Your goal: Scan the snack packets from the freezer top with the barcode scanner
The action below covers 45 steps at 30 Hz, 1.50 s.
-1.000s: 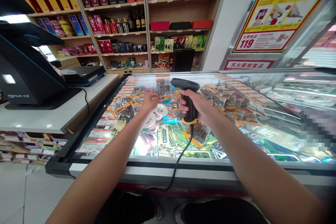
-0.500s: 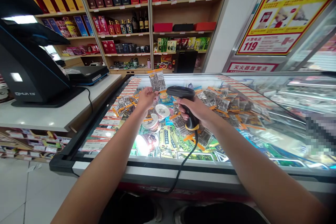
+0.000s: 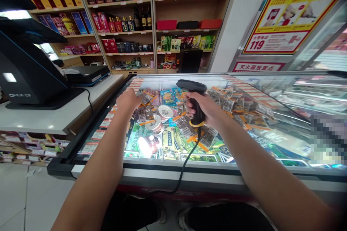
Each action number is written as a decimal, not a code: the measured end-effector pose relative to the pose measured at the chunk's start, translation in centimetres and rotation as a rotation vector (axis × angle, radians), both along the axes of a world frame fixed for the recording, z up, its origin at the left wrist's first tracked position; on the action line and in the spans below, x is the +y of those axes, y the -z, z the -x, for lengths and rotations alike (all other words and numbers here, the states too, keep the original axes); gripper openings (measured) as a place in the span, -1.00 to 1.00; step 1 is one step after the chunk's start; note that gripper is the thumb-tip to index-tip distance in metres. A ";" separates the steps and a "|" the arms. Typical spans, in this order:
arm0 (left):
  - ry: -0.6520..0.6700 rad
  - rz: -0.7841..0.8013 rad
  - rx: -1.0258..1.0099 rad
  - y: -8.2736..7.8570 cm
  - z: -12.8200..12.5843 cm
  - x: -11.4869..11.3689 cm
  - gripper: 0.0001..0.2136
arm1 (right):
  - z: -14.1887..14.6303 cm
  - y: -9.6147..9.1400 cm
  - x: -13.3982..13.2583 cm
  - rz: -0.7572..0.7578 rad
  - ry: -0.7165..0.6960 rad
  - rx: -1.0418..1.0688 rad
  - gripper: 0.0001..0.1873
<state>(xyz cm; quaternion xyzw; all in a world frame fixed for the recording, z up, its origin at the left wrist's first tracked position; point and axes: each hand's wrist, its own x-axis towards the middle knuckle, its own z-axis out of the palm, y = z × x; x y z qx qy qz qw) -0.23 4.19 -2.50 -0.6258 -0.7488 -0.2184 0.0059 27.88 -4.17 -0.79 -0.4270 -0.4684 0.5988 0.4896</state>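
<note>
My right hand [image 3: 199, 106] is wrapped round the grip of a black barcode scanner [image 3: 191, 86], its head pointing left above the freezer. A black cable runs from the scanner's yellow-ringed base down over the freezer's front edge. Over the left side of the glass, my left hand [image 3: 128, 101] has its fingers curled, with a small clear packet with orange edges [image 3: 146, 97] at the fingertips; the exact grip is partly hidden. Another such packet [image 3: 145, 114] lies just below it. More orange-edged packets [image 3: 227, 104] are scattered right of the scanner.
Under the glass of the chest freezer [image 3: 168, 171] are round tubs [image 3: 165, 112] and colourful bags [image 3: 171, 140]. A counter [image 3: 54, 115] at left carries a black checkout machine [image 3: 32, 75] and a scale [image 3: 88, 75]. Stocked shelves [image 3: 121, 34] stand behind.
My left hand has moved left and down from beside the scanner, where it held up an orange-edged packet, to the packets at left. The scanner has shifted slightly right and up.
</note>
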 end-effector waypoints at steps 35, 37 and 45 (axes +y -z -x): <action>0.504 -0.157 -0.422 2.0 -6.9 -1.1 -0.69 | -0.4 1.1 0.2 -0.017 -0.252 -0.178 -0.78; 0.510 -0.159 -0.420 2.0 -6.8 -0.9 -0.70 | -0.3 1.1 0.2 -0.023 -0.246 -0.168 -0.79; 0.151 -0.052 0.136 0.8 -2.9 -0.9 -0.64 | -0.3 -0.2 0.0 -0.014 -0.023 0.023 -0.82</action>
